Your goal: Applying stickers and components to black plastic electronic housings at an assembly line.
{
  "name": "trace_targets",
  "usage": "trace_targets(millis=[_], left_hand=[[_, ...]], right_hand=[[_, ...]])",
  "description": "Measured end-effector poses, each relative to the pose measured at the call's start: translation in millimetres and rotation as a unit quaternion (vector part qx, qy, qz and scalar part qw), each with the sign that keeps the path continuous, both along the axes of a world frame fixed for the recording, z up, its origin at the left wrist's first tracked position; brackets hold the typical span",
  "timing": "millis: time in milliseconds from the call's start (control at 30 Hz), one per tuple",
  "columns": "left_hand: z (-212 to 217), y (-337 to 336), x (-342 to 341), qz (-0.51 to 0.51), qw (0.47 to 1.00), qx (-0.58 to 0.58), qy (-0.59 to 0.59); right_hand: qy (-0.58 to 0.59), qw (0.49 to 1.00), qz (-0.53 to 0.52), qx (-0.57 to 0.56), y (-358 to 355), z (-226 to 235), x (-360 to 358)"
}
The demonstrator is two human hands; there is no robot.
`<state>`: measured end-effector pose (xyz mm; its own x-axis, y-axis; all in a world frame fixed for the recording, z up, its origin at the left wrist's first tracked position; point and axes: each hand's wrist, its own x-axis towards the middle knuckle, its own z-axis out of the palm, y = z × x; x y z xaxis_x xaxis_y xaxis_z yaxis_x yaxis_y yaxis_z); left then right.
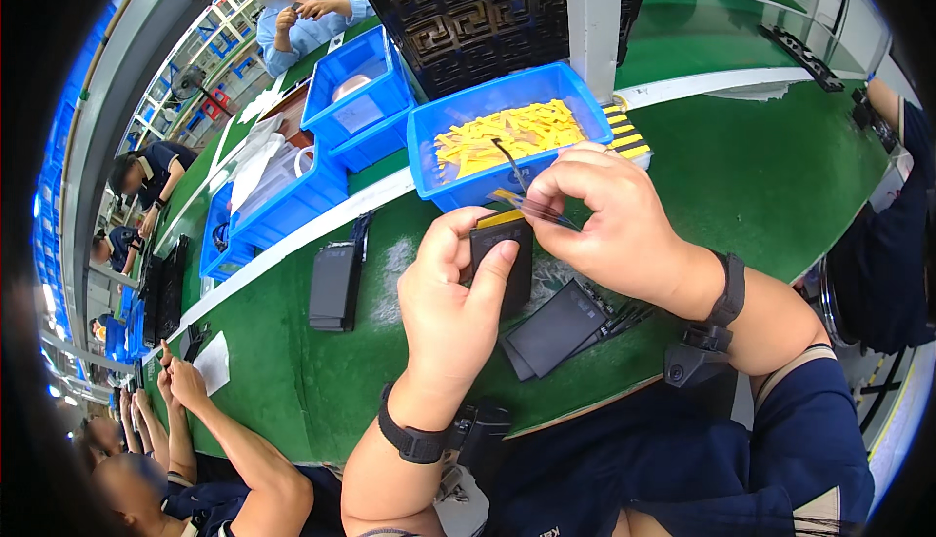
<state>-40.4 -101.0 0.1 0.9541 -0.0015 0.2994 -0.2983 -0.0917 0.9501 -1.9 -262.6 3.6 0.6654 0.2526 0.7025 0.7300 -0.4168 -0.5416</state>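
Observation:
My left hand [450, 293] is closed around a flat black battery pack [507, 262], its thumb across the front face. A yellow strip [500, 219] lies along the pack's top edge. Just above that edge, my right hand [609, 220] pinches a thin see-through film strip [546, 211] between thumb and fingers. A thin dark lead [511, 165] curves up beside my right fingertips; where it is attached I cannot tell. Below my hands, several similar black packs [558, 330] lie overlapping on the green table. Another stack of black packs [334, 286] stands to the left.
A blue bin [429, 162] beyond my hands holds many yellow strips. More blue bins [359, 84] stand at the far left, with a black patterned crate [468, 20] behind. A white metal post [591, 20] rises beside the bin. Several co-workers sit left; a person [877, 245] is at the right.

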Motion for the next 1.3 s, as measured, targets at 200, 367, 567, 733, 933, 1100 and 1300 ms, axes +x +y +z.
trace_targets(millis=[200,367,567,733,933,1100,1300], left_hand=[[-5,21,18,0.083,0.986,0.133,-0.06],[2,106,53,0.26,0.935,0.241,0.006],[7,112,49,0.262,0.847,0.453,-0.095],[15,40,24,-0.065,0.971,0.213,-0.091],[4,34,20,-0.135,0.99,0.037,0.003],[3,34,25,-0.186,0.975,-0.054,0.106],[-30,47,40,0.009,0.896,0.444,-0.001]], right_hand=[[-0.017,0.997,0.064,-0.048,2,3,-7],[0.111,0.993,0.048,-0.004,-1,1,0],[0.188,0.981,0.039,0.026,2,-5,6],[0.268,0.943,0.174,0.089,-1,-11,8],[0.361,0.912,0.197,-0.002,-6,2,4],[0.228,0.958,0.134,0.11,-3,-3,4],[0.284,0.941,0.095,0.159,-6,4,7]])
